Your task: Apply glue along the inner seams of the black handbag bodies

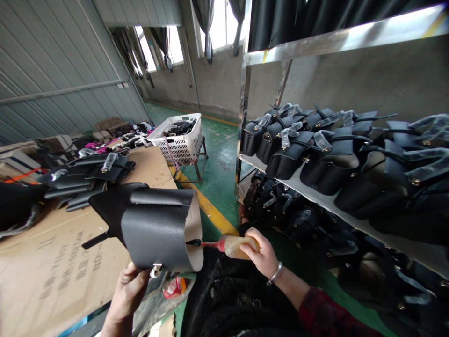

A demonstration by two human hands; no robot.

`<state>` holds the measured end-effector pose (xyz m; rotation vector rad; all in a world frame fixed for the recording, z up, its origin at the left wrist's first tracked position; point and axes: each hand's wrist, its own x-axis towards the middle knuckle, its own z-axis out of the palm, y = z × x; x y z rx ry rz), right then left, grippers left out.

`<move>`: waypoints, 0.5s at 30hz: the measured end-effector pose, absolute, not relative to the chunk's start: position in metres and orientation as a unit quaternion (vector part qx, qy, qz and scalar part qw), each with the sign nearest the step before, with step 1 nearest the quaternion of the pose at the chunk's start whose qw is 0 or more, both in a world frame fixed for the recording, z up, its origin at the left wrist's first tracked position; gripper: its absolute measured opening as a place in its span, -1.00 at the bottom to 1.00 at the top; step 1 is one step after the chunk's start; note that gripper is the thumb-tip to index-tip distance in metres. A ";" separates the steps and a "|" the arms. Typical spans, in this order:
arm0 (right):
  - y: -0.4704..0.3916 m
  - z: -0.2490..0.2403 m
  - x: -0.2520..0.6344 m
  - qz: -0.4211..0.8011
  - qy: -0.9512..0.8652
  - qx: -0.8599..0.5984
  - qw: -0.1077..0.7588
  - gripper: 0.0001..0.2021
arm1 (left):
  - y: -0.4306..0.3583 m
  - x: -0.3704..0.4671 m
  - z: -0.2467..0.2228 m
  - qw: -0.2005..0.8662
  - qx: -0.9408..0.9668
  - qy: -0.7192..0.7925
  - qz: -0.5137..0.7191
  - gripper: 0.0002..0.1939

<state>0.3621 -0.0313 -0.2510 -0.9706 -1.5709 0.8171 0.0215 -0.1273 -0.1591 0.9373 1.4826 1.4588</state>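
Note:
A black leather bag body [154, 229] is held up on its side over the table edge, its pale-lined opening facing right. My left hand [131, 285] grips it from below, near a small metal clasp [156, 269]; some fingers are hidden behind the leather. In my right hand [257, 252] is a yellowish squeeze bottle [236, 247] with a red neck, fingers wrapped around it. The bottle's thin red nozzle points left into the bag's opening, at a small dark piece [194, 242] by the rim. Whether the tip touches it I cannot tell.
A cardboard-covered table [63, 271] stands left with stacked black bag pieces [91, 175]. Beyond it is a white basket [180, 150] on a metal stand. Right, a metal rack [242, 117] bears several black bags [291, 150]. A red-and-orange object [174, 286] lies below the bag.

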 end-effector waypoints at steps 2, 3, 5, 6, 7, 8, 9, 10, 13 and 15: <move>-0.029 -0.251 0.362 0.335 -0.648 -0.416 0.542 -0.90 | -0.128 0.020 -0.163 0.415 0.367 0.587 0.590 -0.70; -0.028 -0.252 0.361 0.337 -0.648 -0.414 0.544 -0.91 | -0.128 0.019 -0.165 0.415 0.365 0.586 0.592 -0.70; -0.026 -0.253 0.360 0.347 -0.657 -0.398 0.538 -0.90 | -0.129 0.018 -0.167 0.422 0.363 0.584 0.591 -0.69; -0.025 -0.254 0.359 0.352 -0.661 -0.392 0.535 -0.90 | -0.130 0.018 -0.168 0.428 0.362 0.582 0.589 -0.69; -0.025 -0.254 0.358 0.355 -0.661 -0.391 0.533 -0.89 | -0.131 0.018 -0.168 0.431 0.360 0.580 0.590 -0.70; -0.024 -0.255 0.357 0.355 -0.656 -0.397 0.534 -0.89 | -0.132 0.017 -0.169 0.431 0.356 0.579 0.594 -0.71; -0.023 -0.255 0.356 0.355 -0.648 -0.408 0.537 -0.89 | -0.133 0.016 -0.170 0.431 0.355 0.579 0.594 -0.72; -0.022 -0.256 0.356 0.355 -0.638 -0.419 0.539 -0.89 | -0.134 0.015 -0.171 0.429 0.356 0.580 0.594 -0.73; -0.017 -0.256 0.355 0.370 -0.629 -0.429 0.533 -0.87 | -0.136 0.009 -0.177 0.438 0.364 0.583 0.579 -0.73; -0.016 -0.255 0.355 0.382 -0.635 -0.423 0.522 -0.86 | -0.137 0.005 -0.183 0.436 0.361 0.589 0.576 -0.73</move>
